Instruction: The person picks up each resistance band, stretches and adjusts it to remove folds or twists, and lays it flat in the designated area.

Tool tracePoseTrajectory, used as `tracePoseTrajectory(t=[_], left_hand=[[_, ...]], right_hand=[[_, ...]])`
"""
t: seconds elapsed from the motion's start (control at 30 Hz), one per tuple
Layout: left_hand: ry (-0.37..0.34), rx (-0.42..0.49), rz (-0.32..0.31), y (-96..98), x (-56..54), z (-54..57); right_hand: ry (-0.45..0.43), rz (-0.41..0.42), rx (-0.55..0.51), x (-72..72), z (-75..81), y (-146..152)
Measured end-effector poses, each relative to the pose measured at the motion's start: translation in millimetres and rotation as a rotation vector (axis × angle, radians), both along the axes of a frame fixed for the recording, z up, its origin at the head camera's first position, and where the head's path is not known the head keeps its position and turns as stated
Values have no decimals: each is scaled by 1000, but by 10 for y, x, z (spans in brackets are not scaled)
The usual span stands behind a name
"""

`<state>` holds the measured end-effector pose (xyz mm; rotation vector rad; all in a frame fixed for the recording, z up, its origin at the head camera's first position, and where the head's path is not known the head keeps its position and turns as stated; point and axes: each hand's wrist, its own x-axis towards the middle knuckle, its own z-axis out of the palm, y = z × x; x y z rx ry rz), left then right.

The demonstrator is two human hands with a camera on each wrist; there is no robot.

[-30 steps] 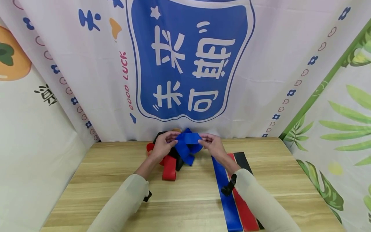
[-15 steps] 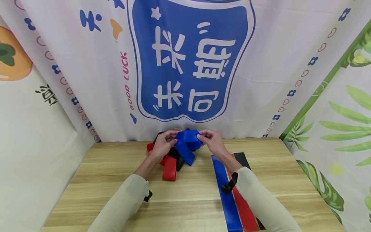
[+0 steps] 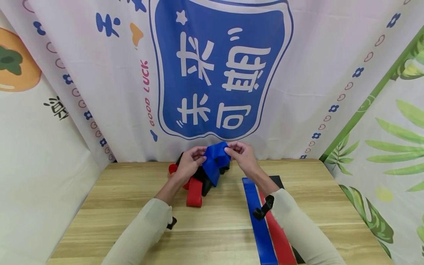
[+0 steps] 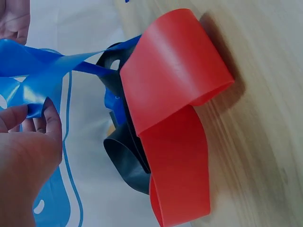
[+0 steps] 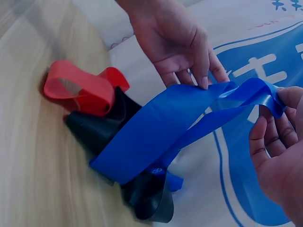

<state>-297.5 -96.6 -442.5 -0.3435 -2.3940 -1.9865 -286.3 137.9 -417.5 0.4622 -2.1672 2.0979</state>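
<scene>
A cloth-walled work nook; a wood-grain surface meets a back hanging printed "GOOD LUCK", between a fruit-print cloth and a leaf-print cloth; the wider building cannot be told.

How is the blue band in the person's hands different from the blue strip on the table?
The held band is bent and looped, but the resting strip lies flat and straight on the table. The left hand and right hand pinch the held band, while neither holds the resting strip. Both are blue and ribbon-like.
</scene>
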Motion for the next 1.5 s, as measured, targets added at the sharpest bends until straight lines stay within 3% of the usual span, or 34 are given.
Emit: tracePoseTrajectory(t=[0.2, 0.57, 0.97, 1.33, 1.5], left_hand=[[58, -39, -52, 39, 36, 38], [89, 6, -82, 107, 73, 40], [-4, 45, -160, 93, 147, 64], [-24, 88, -231, 94, 147, 4], [-69, 145, -284, 85, 159, -26]], right_hand=[[13, 1, -15, 38, 113, 3], [104, 58, -73, 94, 373, -71], [90, 60, -81, 101, 458, -68], [82, 54, -99, 104, 468, -17], [100, 54, -121, 106, 491, -9]])
